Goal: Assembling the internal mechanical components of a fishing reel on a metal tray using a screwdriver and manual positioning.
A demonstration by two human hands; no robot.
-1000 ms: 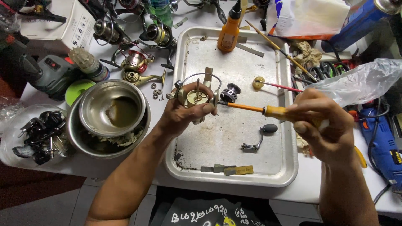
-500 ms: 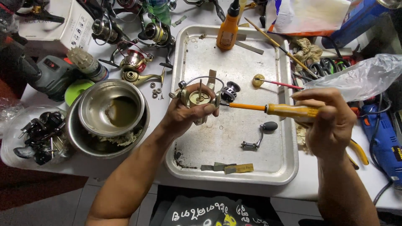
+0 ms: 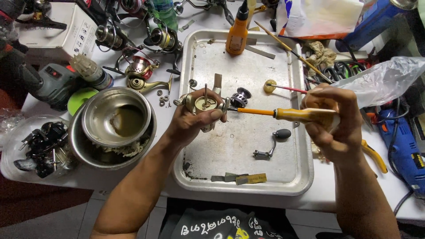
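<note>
orange bottle [image 3: 237, 30] on tray [image 3: 248, 146], white box [image 3: 57, 31]

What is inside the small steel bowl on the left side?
The small steel bowl holds a brownish residue or liquid at its bottom. It sits in a larger steel bowl, covering most of that bowl's inside except pale scraps at the edge.

Orange-yellow screwdriver [image 3: 287, 114] — gold reel body [image 3: 201, 105] — silver-grey tray [image 3: 248, 146]
</note>
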